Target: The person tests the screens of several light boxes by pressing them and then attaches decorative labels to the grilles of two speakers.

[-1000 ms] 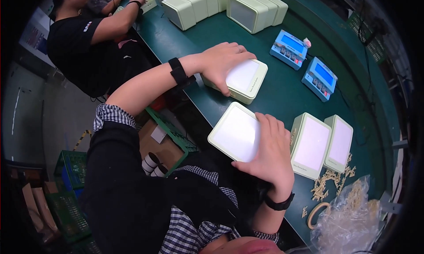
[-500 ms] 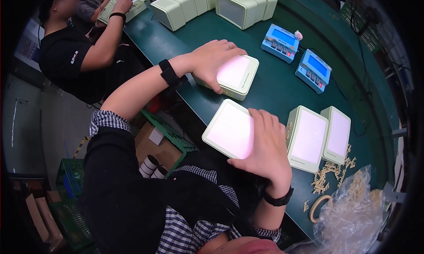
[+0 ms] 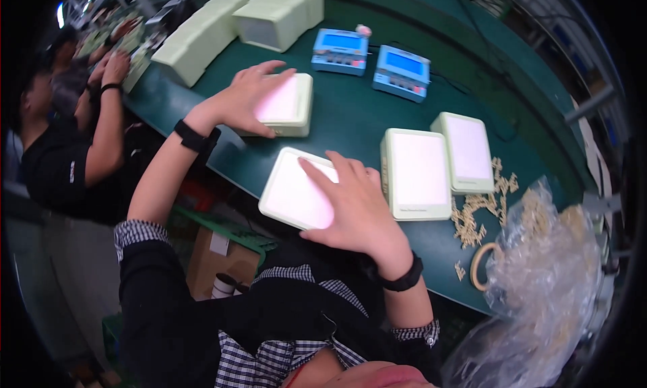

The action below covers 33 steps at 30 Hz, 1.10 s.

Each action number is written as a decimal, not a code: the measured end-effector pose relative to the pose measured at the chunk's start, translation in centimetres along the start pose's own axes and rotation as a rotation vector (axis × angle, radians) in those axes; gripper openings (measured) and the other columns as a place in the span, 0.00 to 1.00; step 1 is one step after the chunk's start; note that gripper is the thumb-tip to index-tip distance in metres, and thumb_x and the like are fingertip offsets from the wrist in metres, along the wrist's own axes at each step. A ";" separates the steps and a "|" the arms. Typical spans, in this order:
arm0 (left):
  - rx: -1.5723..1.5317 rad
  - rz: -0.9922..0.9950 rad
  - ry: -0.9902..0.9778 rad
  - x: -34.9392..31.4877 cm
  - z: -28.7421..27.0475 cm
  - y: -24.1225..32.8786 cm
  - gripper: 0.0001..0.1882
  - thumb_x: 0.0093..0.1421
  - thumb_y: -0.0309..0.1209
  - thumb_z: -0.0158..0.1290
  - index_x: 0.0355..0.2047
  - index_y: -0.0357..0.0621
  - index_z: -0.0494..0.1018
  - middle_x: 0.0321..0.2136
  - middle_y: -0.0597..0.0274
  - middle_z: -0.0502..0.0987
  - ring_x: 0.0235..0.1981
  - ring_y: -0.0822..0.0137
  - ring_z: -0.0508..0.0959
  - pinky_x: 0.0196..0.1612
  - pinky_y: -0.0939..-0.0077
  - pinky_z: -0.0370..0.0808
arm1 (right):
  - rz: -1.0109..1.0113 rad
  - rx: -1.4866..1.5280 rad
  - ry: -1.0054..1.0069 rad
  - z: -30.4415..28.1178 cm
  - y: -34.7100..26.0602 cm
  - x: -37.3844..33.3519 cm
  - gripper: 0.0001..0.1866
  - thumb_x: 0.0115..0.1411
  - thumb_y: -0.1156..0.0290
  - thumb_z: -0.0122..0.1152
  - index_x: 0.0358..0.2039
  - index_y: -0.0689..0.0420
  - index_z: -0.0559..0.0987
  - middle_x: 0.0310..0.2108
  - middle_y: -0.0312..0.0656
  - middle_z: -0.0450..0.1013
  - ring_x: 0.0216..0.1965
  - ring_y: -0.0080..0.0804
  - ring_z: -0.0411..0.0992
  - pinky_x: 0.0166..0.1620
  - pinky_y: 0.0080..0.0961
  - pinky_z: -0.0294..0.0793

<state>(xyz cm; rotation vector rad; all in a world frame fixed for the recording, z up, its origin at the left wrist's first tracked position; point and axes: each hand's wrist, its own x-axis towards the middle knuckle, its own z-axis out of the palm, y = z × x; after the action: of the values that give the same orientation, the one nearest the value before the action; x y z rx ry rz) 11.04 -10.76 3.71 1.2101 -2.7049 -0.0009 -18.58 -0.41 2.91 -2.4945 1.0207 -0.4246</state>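
Workbench [image 3: 340,122]: dark green.
Left hand [image 3: 244,105]: spread over pale-green rounded white-panelled box [image 3: 288,105], toward three o'clock.
Right hand [image 3: 357,207]: spread over matching box [image 3: 288,190], toward ten o'clock.
Grip: cannot tell, either side.

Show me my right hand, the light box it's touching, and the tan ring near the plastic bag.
Right hand [image 3: 357,204]: head view, back of the hand.
Light box [image 3: 294,194]: head view, glowing front panel.
Tan ring [image 3: 474,268]: head view, left side of its rim.
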 end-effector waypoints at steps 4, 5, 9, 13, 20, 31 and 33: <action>0.031 -0.027 0.090 1.9 -1.1 6.4 0.45 0.53 0.46 0.58 0.69 0.48 0.55 0.67 0.44 0.57 0.66 0.43 0.59 0.66 0.53 0.54 | 0.029 -0.160 0.232 2.0 -0.3 -2.3 0.39 0.50 0.55 0.69 0.60 0.57 0.69 0.64 0.52 0.60 0.64 0.52 0.58 0.62 0.47 0.57; -0.161 0.000 0.024 2.9 -0.2 8.5 0.40 0.59 0.46 0.54 0.69 0.48 0.56 0.68 0.45 0.56 0.67 0.43 0.58 0.67 0.52 0.54 | 0.033 -0.186 0.303 2.7 0.3 -2.3 0.36 0.53 0.55 0.67 0.60 0.56 0.69 0.64 0.52 0.59 0.65 0.53 0.57 0.62 0.48 0.57; -0.292 0.228 -0.059 0.4 1.1 14.0 0.37 0.62 0.51 0.49 0.68 0.49 0.58 0.69 0.49 0.55 0.69 0.47 0.55 0.67 0.49 0.52 | -0.048 0.023 -0.042 -0.4 -0.1 -6.5 0.32 0.58 0.56 0.63 0.61 0.55 0.69 0.67 0.49 0.57 0.66 0.55 0.55 0.62 0.52 0.57; -0.171 0.343 -0.168 0.3 1.1 13.7 0.37 0.63 0.54 0.46 0.68 0.50 0.58 0.69 0.52 0.56 0.70 0.49 0.54 0.67 0.46 0.52 | 0.182 0.255 0.043 -2.2 2.4 -8.5 0.39 0.55 0.53 0.67 0.63 0.55 0.66 0.67 0.55 0.55 0.65 0.59 0.55 0.61 0.54 0.59; -0.059 0.204 -0.174 0.7 0.3 13.0 0.39 0.61 0.54 0.49 0.67 0.49 0.58 0.69 0.53 0.56 0.70 0.49 0.55 0.68 0.46 0.52 | 0.778 -0.290 0.476 0.3 2.3 -7.1 0.50 0.44 0.52 0.74 0.65 0.55 0.63 0.64 0.68 0.50 0.58 0.69 0.57 0.60 0.56 0.59; -0.629 -0.093 0.236 -0.1 7.1 26.2 0.46 0.64 0.50 0.49 0.70 0.34 0.43 0.70 0.32 0.39 0.71 0.37 0.41 0.70 0.46 0.40 | 0.578 -0.367 0.469 2.0 -2.6 -12.5 0.43 0.42 0.62 0.74 0.62 0.49 0.70 0.64 0.61 0.52 0.59 0.61 0.53 0.58 0.52 0.56; -0.718 -0.120 0.257 0.5 8.0 27.2 0.47 0.65 0.51 0.47 0.70 0.32 0.40 0.69 0.28 0.35 0.70 0.29 0.37 0.70 0.46 0.39 | 0.538 -0.456 0.507 2.2 -3.0 -13.0 0.42 0.41 0.64 0.75 0.60 0.49 0.72 0.63 0.59 0.54 0.60 0.61 0.53 0.59 0.52 0.55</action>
<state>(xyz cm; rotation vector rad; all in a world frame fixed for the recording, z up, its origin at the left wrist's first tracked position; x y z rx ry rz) -10.73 6.47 -2.07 1.0382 -2.1025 -0.7107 -24.72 11.42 0.82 -2.3692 2.1239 -0.7314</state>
